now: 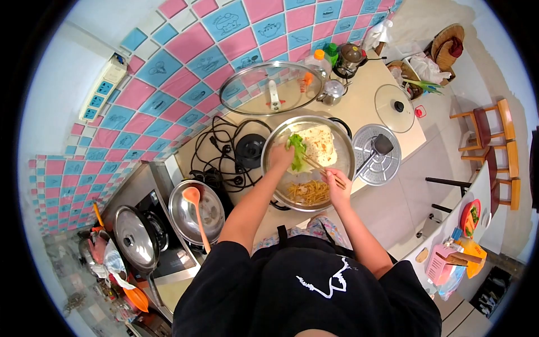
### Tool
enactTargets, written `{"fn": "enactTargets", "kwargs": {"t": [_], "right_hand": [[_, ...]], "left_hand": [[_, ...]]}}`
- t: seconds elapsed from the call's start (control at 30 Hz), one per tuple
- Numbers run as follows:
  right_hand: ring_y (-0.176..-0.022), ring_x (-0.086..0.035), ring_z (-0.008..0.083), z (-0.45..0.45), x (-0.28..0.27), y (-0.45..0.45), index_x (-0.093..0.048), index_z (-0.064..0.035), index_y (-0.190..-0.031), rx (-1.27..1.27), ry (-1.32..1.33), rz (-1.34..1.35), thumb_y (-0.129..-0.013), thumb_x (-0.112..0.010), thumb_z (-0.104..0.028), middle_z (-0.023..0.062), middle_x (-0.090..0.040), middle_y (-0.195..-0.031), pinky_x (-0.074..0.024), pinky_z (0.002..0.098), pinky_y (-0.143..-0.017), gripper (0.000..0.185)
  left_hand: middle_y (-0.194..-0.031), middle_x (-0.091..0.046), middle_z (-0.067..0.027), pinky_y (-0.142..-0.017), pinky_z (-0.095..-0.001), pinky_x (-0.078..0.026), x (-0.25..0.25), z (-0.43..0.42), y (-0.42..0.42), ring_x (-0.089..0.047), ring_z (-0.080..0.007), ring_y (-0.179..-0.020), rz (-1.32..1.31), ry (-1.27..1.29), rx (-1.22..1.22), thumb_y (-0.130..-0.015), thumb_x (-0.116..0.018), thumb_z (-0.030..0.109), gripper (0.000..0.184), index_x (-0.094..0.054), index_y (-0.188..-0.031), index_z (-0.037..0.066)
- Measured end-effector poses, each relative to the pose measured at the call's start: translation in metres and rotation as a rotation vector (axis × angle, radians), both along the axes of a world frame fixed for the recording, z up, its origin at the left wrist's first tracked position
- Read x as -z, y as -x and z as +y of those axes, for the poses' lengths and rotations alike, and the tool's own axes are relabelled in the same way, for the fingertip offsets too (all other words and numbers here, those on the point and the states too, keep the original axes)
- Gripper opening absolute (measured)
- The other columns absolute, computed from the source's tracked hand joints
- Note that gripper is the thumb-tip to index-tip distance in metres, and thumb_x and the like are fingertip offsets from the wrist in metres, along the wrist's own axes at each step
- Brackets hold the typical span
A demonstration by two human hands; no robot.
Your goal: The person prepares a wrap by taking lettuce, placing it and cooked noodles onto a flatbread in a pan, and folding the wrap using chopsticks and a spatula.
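Note:
A wide steel pan [275,182] stands on the counter in front of me. Inside it lie a pale flatbread [321,147] at the upper right and a heap of brown strips [309,192] near the bottom. My left hand [281,156] is closed on green lettuce leaves [297,147] at the flatbread's left edge. Wooden chopsticks [317,165] are held in my right hand [338,184] over the pan's right side, their tips reaching towards the lettuce.
A glass lid [247,84] leans behind the pan. Right of it are a perforated steel tray [368,135] with a black spatula [383,144] and another lid [387,101]. Coiled black cables [216,140], a steel pot [210,205] with an orange ladle [191,195] are left.

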State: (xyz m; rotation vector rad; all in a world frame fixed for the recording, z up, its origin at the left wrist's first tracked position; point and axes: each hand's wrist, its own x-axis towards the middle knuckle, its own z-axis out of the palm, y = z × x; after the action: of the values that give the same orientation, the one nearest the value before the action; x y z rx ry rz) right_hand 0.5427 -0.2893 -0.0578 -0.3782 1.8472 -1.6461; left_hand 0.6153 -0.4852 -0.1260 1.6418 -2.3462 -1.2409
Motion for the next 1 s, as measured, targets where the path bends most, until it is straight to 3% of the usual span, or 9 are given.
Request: {"fn": "enactTargets", "kwargs": {"t": [0.1,0.13,0.2,0.27,0.4,0.6,0.77,0.9,1.0], "right_hand": [[-0.083,-0.061,0.0168,-0.004,0.008,-0.005,-0.059,0.0057,-0.094,0.024,0.033,-0.011,-0.088,-0.055,-0.011,0.0107,-0.060,-0.092,-0.0537,0.0276,-0.074,0.019],[-0.079,-0.060,0.0143,-0.007,0.010,-0.006,-0.061,0.0040,-0.094,0.032,0.044,0.000,-0.087,-0.056,-0.012,0.0088,-0.061,-0.088,-0.0511,0.0252,-0.071,0.018],[-0.075,-0.060,0.0119,-0.013,0.013,-0.008,-0.062,0.0023,-0.093,0.041,0.056,0.011,-0.086,-0.057,-0.012,0.0070,-0.061,-0.084,-0.0485,0.0227,-0.068,0.017],[-0.074,-0.060,0.0119,-0.017,0.015,-0.009,-0.062,0.0025,-0.093,0.017,0.053,0.041,-0.086,-0.057,-0.012,0.0065,-0.061,-0.082,-0.0481,0.0225,-0.067,0.017],[-0.074,-0.060,0.0117,-0.013,0.018,-0.004,-0.061,0.0031,-0.093,-0.053,-0.023,0.135,-0.086,-0.057,-0.012,0.0067,-0.062,-0.082,-0.0480,0.0226,-0.067,0.017],[-0.073,-0.061,0.0122,0.006,-0.015,0.007,-0.062,0.0029,-0.093,0.047,0.084,-0.024,-0.086,-0.057,-0.013,0.0076,-0.063,-0.082,-0.0491,0.0233,-0.064,0.018],[-0.072,-0.061,0.0128,0.015,0.008,0.005,-0.060,0.0019,-0.095,-0.074,0.006,-0.002,-0.087,-0.057,-0.016,0.0058,-0.062,-0.082,-0.0498,0.0251,-0.066,0.020],[-0.077,-0.060,0.0136,0.029,-0.018,0.012,-0.059,0.0016,-0.096,-0.074,0.023,-0.028,-0.090,-0.052,-0.021,0.0064,-0.061,-0.086,-0.0508,0.0256,-0.069,0.024],[-0.081,-0.060,0.0149,0.061,-0.029,0.022,-0.057,0.0010,-0.095,-0.090,0.004,-0.154,-0.090,-0.051,-0.020,0.0065,-0.059,-0.088,-0.0521,0.0275,-0.071,0.022]], "left_hand": [[-0.094,-0.060,-0.0175,-0.076,-0.0386,-0.046,0.038,0.008,-0.009,-0.059,-0.0297,-0.082,0.086,-0.117,-0.078,-0.083,-0.053,0.030,0.045,-0.052,-0.121,0.006],[-0.094,-0.060,-0.0175,-0.076,-0.0386,-0.046,0.020,0.012,-0.010,-0.059,-0.0297,-0.082,0.085,-0.117,-0.080,-0.083,-0.053,0.030,0.045,-0.052,-0.121,0.006],[-0.122,-0.043,-0.0206,-0.086,-0.0391,-0.042,-0.011,0.020,-0.009,-0.052,-0.0321,-0.100,0.040,-0.248,-0.053,-0.088,-0.047,0.027,0.047,-0.041,-0.131,0.010],[-0.120,-0.043,-0.0207,-0.086,-0.0392,-0.042,0.008,0.022,-0.010,-0.052,-0.0328,-0.099,0.083,-0.241,-0.020,-0.088,-0.047,0.026,0.046,-0.041,-0.130,0.010],[-0.119,-0.043,-0.0219,-0.085,-0.0396,-0.043,-0.002,0.028,-0.008,-0.052,-0.0342,-0.095,0.107,-0.213,0.001,-0.086,-0.050,0.022,0.045,-0.042,-0.129,0.009],[-0.113,-0.044,-0.0209,-0.082,-0.0401,-0.044,0.011,0.032,-0.015,-0.053,-0.0340,-0.090,0.154,-0.040,0.027,-0.084,-0.053,0.014,0.041,-0.047,-0.124,0.007],[-0.107,-0.047,-0.0205,-0.081,-0.0389,-0.043,0.014,0.038,-0.018,-0.053,-0.0340,-0.090,0.208,-0.038,0.005,-0.081,-0.055,0.010,0.040,-0.049,-0.120,0.006],[-0.101,-0.053,-0.0180,-0.078,-0.0373,-0.044,0.021,0.041,-0.028,-0.054,-0.0311,-0.090,0.258,0.071,0.037,-0.080,-0.056,0.011,0.036,-0.053,-0.115,0.004],[-0.096,-0.054,-0.0175,-0.075,-0.0363,-0.045,-0.002,0.049,-0.039,-0.055,-0.0304,-0.086,0.227,0.080,0.059,-0.078,-0.056,0.010,0.031,-0.056,-0.109,0.002]]}}
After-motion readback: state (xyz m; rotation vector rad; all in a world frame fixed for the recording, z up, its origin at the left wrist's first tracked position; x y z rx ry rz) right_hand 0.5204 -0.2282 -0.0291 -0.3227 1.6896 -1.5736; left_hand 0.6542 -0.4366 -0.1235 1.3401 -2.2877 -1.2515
